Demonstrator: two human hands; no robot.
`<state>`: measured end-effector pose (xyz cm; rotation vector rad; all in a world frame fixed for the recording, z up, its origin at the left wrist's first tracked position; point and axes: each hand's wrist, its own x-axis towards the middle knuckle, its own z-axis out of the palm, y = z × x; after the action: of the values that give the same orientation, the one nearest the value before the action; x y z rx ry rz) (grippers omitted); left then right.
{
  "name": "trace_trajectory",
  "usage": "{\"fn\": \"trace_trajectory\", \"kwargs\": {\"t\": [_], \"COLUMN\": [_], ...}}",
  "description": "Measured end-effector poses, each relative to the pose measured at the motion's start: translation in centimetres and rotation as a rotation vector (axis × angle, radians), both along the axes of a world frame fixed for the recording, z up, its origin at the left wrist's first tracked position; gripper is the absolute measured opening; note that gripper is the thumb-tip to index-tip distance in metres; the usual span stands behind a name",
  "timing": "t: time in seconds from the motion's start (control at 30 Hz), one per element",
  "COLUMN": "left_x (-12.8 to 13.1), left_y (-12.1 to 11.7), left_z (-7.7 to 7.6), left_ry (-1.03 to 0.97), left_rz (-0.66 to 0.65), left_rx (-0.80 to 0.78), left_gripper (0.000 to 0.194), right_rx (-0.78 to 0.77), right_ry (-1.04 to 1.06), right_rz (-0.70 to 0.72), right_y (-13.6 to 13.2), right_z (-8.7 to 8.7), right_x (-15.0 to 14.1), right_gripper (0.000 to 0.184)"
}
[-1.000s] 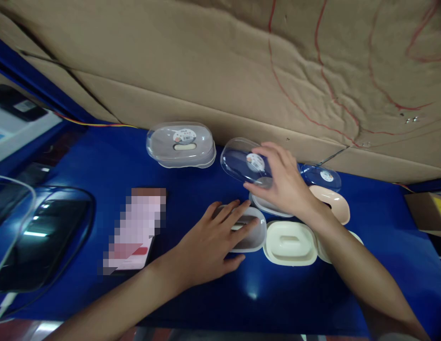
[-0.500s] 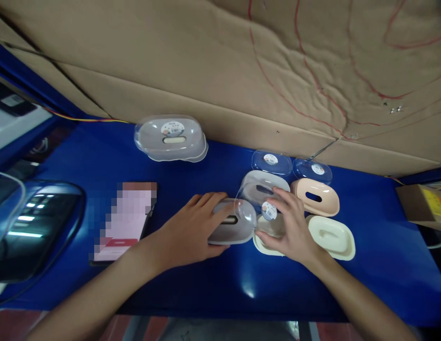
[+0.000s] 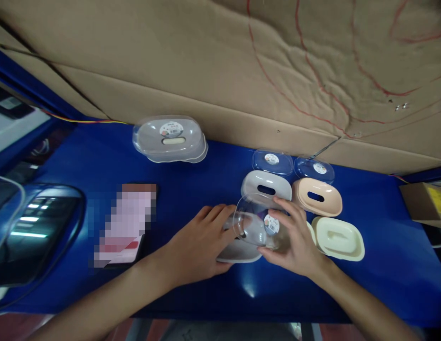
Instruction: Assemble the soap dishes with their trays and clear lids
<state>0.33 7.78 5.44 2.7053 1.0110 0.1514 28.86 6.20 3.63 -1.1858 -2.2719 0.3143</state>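
My left hand (image 3: 201, 244) is closed around the left side of a grey soap dish (image 3: 239, 255) low over the table. In my right hand (image 3: 294, 239) is a clear plastic lid (image 3: 248, 220) with a round label, tilted, its left part overlapping the grey dish and my left fingertips. Whether the lid touches the dish, I cannot tell. Behind it lies a light grey slotted dish (image 3: 256, 177). A peach dish (image 3: 330, 201) sits to its right. Beside my right hand is a cream dish (image 3: 343, 239); another cream edge is mostly hidden by that hand.
Two clear lids (image 3: 272, 166) (image 3: 314, 171) lie by the cardboard wall (image 3: 170, 57). Lidded dishes (image 3: 170, 139) are stacked at the back left. A phone (image 3: 130, 218) lies left of my hands, near a dark device with cables (image 3: 37, 232). A cardboard box (image 3: 421, 203) stands far right.
The grey dish and my left hand have moved slightly right and toward me. My right hand has brought the lid lower. The right cream dish has shifted a little right.
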Motion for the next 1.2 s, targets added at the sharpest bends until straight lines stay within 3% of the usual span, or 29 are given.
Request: {"fn": "trace_trajectory", "kwargs": {"t": [0.3,0.5,0.6,0.87,1.2], "left_x": [0.6,0.5,0.5,0.2,-0.1], "left_y": [-0.6,-0.5,-0.3,-0.6,-0.4], "left_z": [0.2,-0.5,-0.8,-0.3,-0.5], "left_ry": [0.026,-0.013,-0.048,-0.065,-0.254], "left_rz": [-0.083,-0.101,-0.105,-0.098,-0.041], "left_rx": [0.046,0.063,0.07,-0.105,-0.14], "left_gripper": [0.093,0.074,0.074,0.092,0.083], "right_rx": [-0.042,0.001,0.044,0.046,-0.097], "right_ry": [0.05,0.014,0.024,0.081,0.174], "right_rz": [-0.003,-0.021,-0.046,-0.11,-0.079], "right_y": [1.2,1.2,1.3,1.6,0.7], "right_z": [-0.5,-0.4,-0.3,-0.2,0.9], "right_x": [0.4,0.3,0.3,0.8,0.4], "right_gripper": [0.078,0.075,0.076,0.077,0.076]}}
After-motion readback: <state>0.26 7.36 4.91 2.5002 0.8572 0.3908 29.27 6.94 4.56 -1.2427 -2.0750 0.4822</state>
